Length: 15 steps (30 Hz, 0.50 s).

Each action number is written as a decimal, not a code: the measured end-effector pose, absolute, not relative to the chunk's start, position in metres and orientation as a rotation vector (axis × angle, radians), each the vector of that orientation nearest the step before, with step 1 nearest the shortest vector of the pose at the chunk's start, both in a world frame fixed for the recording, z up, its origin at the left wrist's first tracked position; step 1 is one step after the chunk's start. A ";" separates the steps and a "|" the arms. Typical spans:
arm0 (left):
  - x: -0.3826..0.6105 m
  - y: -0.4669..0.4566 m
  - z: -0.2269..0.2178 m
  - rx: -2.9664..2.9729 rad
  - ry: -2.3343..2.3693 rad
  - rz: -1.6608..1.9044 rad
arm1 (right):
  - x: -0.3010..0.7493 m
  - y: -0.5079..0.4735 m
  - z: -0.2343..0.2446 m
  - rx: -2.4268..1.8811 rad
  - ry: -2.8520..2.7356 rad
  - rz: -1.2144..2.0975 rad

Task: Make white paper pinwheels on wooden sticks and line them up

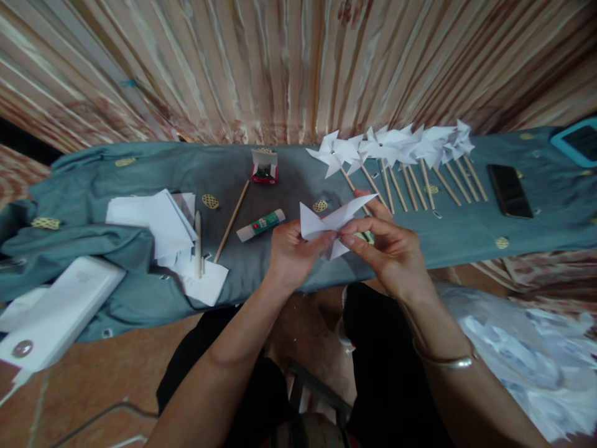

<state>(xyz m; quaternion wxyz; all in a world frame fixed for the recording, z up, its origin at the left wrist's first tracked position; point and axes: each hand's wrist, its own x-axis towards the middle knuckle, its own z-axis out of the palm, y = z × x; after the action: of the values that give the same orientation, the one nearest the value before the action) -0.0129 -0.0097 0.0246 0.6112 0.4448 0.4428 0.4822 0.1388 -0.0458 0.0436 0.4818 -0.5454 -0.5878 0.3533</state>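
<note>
Between my two hands, above the front edge of the cloth-covered table (298, 168), is a white paper pinwheel (338, 218) with its blades folded up. My left hand (296, 249) pinches its near left side between thumb and fingers. On the right side, the thumb and index finger of my right hand (389, 249) close on the paper near its centre. Part of a wooden stick shows just behind my right fingers; whether it touches the paper I cannot tell. A green and white glue stick (261, 225) lies left of my left hand.
Several finished pinwheels on sticks (401, 149) lie in a row at the back right, beside a black phone (509, 191). An open red box (265, 171), a loose stick (232, 221), paper sheets (149, 221) and a white power bank (65, 311) lie leftward. A plastic bag (527, 354) stands below right.
</note>
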 end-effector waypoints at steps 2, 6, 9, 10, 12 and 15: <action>-0.013 -0.010 0.025 1.031 1.019 1.114 | 0.138 -0.045 0.044 -1.320 -1.420 0.879; -0.013 -0.009 0.026 1.046 1.024 1.115 | 0.139 -0.045 0.045 -1.315 -1.401 0.906; -0.013 -0.010 0.026 1.054 1.020 1.118 | 0.139 -0.045 0.044 -1.315 -1.391 0.923; -0.013 -0.010 0.027 1.053 1.017 1.121 | 0.139 -0.044 0.044 -1.312 -1.384 0.932; -0.013 -0.010 0.027 1.046 1.006 1.126 | 0.139 -0.044 0.043 -1.304 -1.366 0.956; -0.013 -0.010 0.028 1.033 0.981 1.131 | 0.140 -0.044 0.042 -1.311 -1.335 0.992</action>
<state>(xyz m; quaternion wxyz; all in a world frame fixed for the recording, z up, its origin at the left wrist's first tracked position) -0.0126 -0.0102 0.0277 0.6143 0.4482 0.4257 0.4905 0.1395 -0.0441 0.0420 0.4899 -0.5397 -0.5496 0.4082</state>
